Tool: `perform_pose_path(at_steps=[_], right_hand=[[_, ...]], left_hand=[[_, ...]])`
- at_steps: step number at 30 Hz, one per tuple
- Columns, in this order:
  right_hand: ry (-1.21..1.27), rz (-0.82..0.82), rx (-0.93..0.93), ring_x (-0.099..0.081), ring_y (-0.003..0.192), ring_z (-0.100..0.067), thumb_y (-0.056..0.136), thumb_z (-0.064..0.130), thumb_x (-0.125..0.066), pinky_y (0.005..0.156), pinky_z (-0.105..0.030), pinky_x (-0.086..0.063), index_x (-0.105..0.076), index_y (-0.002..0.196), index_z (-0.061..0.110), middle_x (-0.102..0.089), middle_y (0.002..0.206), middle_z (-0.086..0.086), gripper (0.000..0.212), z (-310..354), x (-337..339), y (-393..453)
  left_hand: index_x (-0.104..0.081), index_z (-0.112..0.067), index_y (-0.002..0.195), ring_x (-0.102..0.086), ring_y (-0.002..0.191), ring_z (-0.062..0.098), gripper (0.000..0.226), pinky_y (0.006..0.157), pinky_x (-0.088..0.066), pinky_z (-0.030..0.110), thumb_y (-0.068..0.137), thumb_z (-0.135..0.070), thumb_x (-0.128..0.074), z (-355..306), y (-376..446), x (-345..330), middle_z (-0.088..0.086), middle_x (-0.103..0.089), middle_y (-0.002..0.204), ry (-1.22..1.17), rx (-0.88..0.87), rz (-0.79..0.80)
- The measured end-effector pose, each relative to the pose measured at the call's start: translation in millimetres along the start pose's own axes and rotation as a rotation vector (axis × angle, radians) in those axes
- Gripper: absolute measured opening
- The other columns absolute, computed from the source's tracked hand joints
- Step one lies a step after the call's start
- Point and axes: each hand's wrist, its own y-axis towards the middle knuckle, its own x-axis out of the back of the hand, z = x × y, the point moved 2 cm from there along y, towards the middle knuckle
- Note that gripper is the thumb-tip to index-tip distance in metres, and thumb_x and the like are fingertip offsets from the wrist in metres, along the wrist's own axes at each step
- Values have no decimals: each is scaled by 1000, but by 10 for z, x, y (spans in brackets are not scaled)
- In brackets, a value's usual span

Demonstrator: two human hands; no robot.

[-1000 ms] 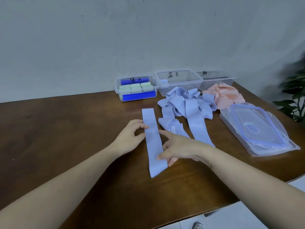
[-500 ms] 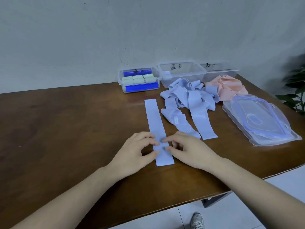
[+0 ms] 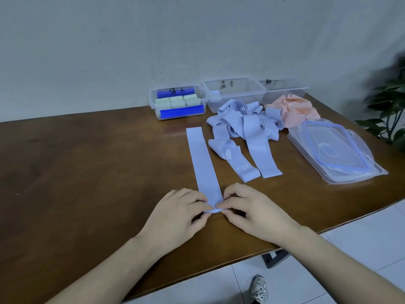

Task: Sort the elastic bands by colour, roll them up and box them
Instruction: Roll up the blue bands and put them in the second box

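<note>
left hand (image 3: 175, 212) and right hand (image 3: 254, 212) pinch the blue band's (image 3: 202, 160) near end.

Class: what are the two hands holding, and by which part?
Both the left hand and right hand pinch the flat blue band at its near end, starting the roll.

Your left hand (image 3: 175, 216) and right hand (image 3: 254, 213) now sit at the very near end of the flat blue band (image 3: 202, 159), lower along it than a second ago, when they pressed on its middle. Both hands go from flat, spread fingers to curled ones: thumb and fingertips of each pinch the band's end from either side, facing each other across it. Between your fingertips that end is no longer flat on the table (image 3: 87, 172); it is turned over on itself into a small first fold, with the straight length running away beyond your grip.
</note>
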Motion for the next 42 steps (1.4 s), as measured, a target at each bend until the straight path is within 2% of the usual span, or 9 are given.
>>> perform_pose_path(at_steps=[5,8,13,18,26,30,35,38,42], right_hand=[[13,-49,2,-55,93,-7,97,27,-60,80,-28,-52,-72,103,24,-59,107,16,14,65,-49,1],[12,-41,-7,-56,92,-6,96,22,-63,79,-30,-53,-70,101,24,-63,102,15,9,77,-70,0],[13,-60,12,-58,92,-4,94,29,-60,82,-20,-50,-72,110,21,-64,102,12,21,125,-81,-24],[-30,-85,51,-56,88,-6,98,30,-56,77,-24,-51,-74,103,21,-63,99,11,21,127,-91,-34],[-14,-69,33,-57,91,-4,99,31,-55,78,-24,-52,-74,107,22,-63,101,12,22,119,-100,-49],[84,-39,-58,-53,87,6,98,28,-61,76,-9,-42,-67,121,27,-59,98,19,24,123,-64,-49],[132,-60,-104,-58,85,-5,96,26,-64,70,-22,-50,-69,101,28,-60,95,18,7,131,-58,-11],[118,-60,-104,-59,86,-6,96,27,-63,71,-21,-50,-70,100,27,-58,96,17,8,132,-72,4],[50,-51,-74,-57,82,-6,98,35,-56,69,-22,-51,-70,101,25,-53,97,17,18,154,-92,2]], left_hand=[[-72,-30,95,-58,92,4,21,87,-36,18,93,-33,-52,-35,-11,4,-17,-66,98,-3,-46,-40],[-70,-28,95,-56,95,6,19,88,-38,20,94,-31,-52,-36,-29,-13,-15,-65,98,-3,-73,-55],[-67,-27,96,-55,90,6,18,83,-40,20,96,-28,-49,-73,-64,-37,-14,-64,96,-32,-46,-22],[-71,-24,97,-57,89,6,23,81,-48,23,95,-32,-49,-94,-57,-10,-13,-66,95,-91,-19,11],[-72,-24,97,-55,86,5,24,82,-44,16,96,-32,-49,-95,-51,-11,-12,-65,92,-129,-8,20],[-73,-25,102,-54,88,2,29,85,-41,11,96,-39,-49,-71,-53,12,-16,-66,95,-188,69,12],[-69,-32,102,-52,88,1,24,80,-47,22,97,-42,-47,-45,-27,-13,-22,-62,97,-176,108,22],[-68,-32,99,-52,83,2,21,74,-49,25,97,-40,-49,-40,-23,-7,-20,-60,95,-163,98,4],[-72,-31,98,-53,77,6,30,69,-50,29,95,-42,-45,-45,-21,-11,-16,-55,93,-130,88,5]])
